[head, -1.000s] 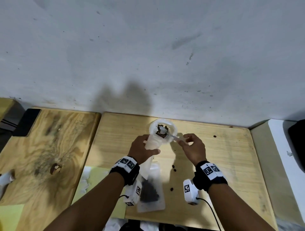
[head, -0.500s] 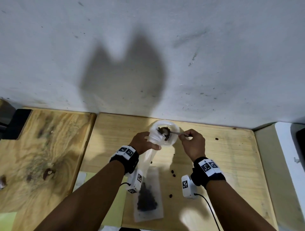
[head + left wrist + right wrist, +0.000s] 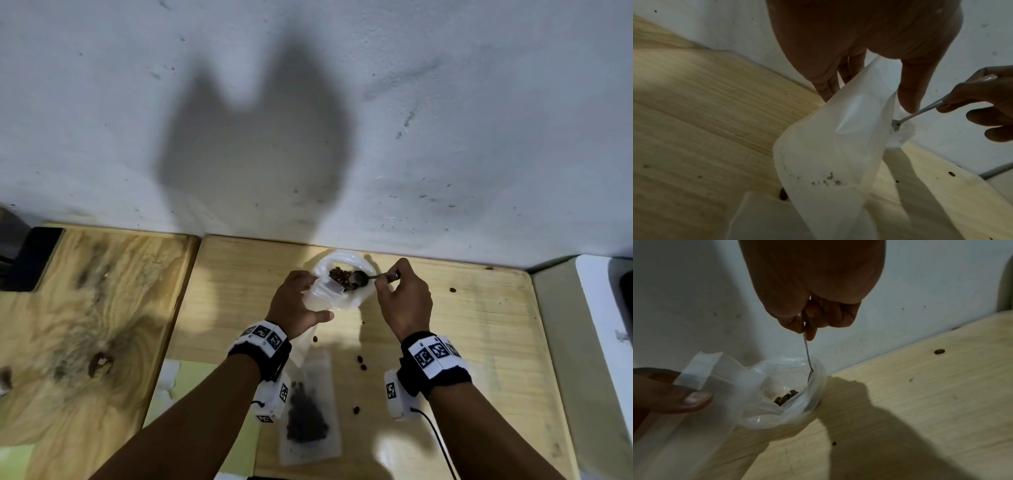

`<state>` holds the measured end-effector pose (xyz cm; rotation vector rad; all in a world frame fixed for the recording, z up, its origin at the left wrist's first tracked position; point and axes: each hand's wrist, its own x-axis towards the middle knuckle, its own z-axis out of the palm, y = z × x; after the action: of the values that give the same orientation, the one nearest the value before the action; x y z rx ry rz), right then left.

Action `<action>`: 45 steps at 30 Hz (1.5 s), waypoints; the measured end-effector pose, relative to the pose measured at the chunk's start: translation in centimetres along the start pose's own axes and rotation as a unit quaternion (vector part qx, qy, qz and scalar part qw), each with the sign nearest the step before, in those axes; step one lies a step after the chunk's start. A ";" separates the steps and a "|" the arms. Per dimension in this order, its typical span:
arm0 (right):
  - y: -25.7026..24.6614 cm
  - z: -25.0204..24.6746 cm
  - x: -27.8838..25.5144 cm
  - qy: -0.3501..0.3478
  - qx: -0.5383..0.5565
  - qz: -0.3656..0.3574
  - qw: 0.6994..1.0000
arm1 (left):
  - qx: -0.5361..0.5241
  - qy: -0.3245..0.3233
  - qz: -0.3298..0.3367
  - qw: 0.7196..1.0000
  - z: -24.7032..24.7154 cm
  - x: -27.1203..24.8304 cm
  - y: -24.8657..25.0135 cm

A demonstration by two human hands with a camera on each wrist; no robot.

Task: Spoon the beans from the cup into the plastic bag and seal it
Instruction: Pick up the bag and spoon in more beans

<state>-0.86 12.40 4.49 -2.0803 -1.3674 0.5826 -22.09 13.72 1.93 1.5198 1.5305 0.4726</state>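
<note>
A white cup (image 3: 346, 255) stands near the wall with brown beans (image 3: 339, 275) in it. My left hand (image 3: 301, 301) grips the mouth of a translucent plastic bag (image 3: 325, 294) and holds it against the cup's near rim; the bag hangs down to the table. My right hand (image 3: 387, 277) pinches the handle of a metal spoon (image 3: 363, 278), whose bowl lies inside the cup beside the beans. In the right wrist view the spoon (image 3: 806, 350) dips into the cup (image 3: 818, 369) above the beans (image 3: 786, 397). The left wrist view shows the bag (image 3: 828, 146) and the spoon (image 3: 920, 112).
A second flat bag (image 3: 310, 414) with beans lies on the wooden table (image 3: 479, 342) near my wrists. Loose beans (image 3: 361, 363) are scattered around it. The wall stands right behind the cup. Another wooden board (image 3: 85, 325) lies left, a white ledge (image 3: 603, 342) right.
The spoon's bowl has shifted within the cup, now lying right of the beans. My left hand still holds the bag at the rim. The head camera has tilted and moved closer.
</note>
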 end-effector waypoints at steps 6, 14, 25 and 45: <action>1.2 0.6 0.1 0.047 0.113 0.087 0.989 | -0.027 -0.010 -0.021 0.999 0.0 0.0 0.3; 0.9 0.7 -1.2 0.060 0.130 0.066 0.988 | -0.014 -0.013 -0.010 1.000 0.3 -0.2 0.1; 3.4 4.8 -1.7 0.054 0.240 0.321 0.915 | -0.020 -0.058 -0.022 0.998 0.4 -0.2 0.4; 4.3 2.5 -1.1 0.027 0.353 0.275 0.894 | -0.073 -0.065 -0.133 0.986 -1.2 0.3 0.8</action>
<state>0.03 10.57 -0.22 -1.8044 -0.3873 1.0557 -22.50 14.55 3.07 1.1902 1.5328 0.3161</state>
